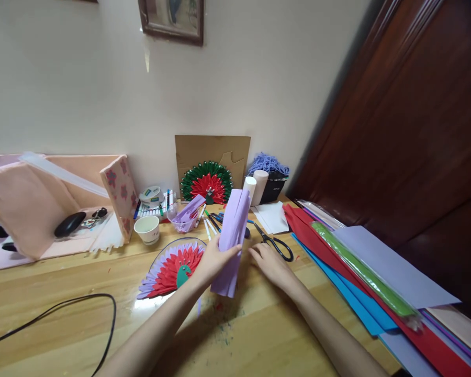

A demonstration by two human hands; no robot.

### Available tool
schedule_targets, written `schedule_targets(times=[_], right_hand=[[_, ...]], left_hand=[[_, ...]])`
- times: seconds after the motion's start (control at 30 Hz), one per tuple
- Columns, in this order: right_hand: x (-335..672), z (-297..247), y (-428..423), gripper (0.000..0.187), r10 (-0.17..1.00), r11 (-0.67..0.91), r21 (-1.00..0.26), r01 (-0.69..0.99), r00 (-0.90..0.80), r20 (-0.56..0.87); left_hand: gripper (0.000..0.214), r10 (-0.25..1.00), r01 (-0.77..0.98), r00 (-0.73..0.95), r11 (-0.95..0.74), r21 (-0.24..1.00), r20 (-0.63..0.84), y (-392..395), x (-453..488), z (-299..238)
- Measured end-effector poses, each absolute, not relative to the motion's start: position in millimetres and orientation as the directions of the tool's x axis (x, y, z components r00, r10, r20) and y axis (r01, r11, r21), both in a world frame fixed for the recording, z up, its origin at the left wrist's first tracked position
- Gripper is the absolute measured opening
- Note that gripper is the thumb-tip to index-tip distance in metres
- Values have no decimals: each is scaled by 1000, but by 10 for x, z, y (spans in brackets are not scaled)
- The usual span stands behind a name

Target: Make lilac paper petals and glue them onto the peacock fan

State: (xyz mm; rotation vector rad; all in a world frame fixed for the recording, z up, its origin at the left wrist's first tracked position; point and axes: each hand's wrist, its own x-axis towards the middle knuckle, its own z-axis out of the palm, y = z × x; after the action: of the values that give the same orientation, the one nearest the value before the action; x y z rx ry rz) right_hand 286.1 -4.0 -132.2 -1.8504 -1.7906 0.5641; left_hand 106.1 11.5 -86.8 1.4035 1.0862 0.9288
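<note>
My left hand (216, 259) grips a folded strip of lilac paper (233, 235) and holds it upright and tilted above the wooden table (82, 293). To its right my right hand (269, 263) lies flat on the table with fingers stretched out, holding nothing. Black-handled scissors (277, 243) lie just beyond the right hand's fingers. A red, purple and green paper peacock fan (171, 271) rests on a clear plate left of my left hand.
Sheets of coloured paper (377, 277) are stacked at the right. Behind stand a second peacock fan (206, 183) against cardboard, white rolls (256, 187), a purple bowl (183, 220), markers, a paper cup (147, 229) and pink boxes (31, 209). A black cable (78, 303) loops at front left.
</note>
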Motion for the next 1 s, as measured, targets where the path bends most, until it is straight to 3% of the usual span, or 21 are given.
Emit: schedule_targets(times=[0.07, 0.13, 0.2, 0.27, 0.4, 0.6, 0.73, 0.9, 1.0], right_hand=[[2792, -1236, -57, 42, 1000, -16, -849, 528, 5, -16], [2683, -1176, -115, 53, 992, -55, -995, 85, -112, -64], [2573, -1162, -191, 49, 988, -73, -974, -213, -149, -41], [2505, -1187, -255, 46, 992, -105, -931, -349, -102, -74], [2574, -1288, -261, 35, 969, -171, -876, -451, 84, -232], [2869, -1375, -86, 20, 918, -24, -894, -447, 344, -197], [2914, -1373, -60, 22, 928, -4, -892, -451, 331, -172], [2916, -1326, -98, 35, 977, -145, -907, -396, 89, -195], [2952, -1320, -87, 37, 984, -99, -935, -342, 103, -142]], left_hand=[[44, 951, 94, 307, 18, 995, -46, 110, 1084, -881], [44, 948, 72, 315, 22, 997, -43, 104, 1114, -923], [41, 949, 72, 315, -26, 997, 2, 88, 1143, -982], [35, 933, 91, 352, -110, 990, 71, 59, 1164, -1030], [34, 905, 132, 406, -193, 972, 125, 27, 1168, -1037], [42, 962, 162, 274, -71, 984, 24, 134, 1112, -1061], [43, 980, 142, 197, -50, 989, 21, 178, 1101, -1164], [44, 996, 95, 87, -10, 995, 2, 207, 1070, -1163], [44, 997, 56, 79, -13, 998, 9, 235, 1016, -1104]])
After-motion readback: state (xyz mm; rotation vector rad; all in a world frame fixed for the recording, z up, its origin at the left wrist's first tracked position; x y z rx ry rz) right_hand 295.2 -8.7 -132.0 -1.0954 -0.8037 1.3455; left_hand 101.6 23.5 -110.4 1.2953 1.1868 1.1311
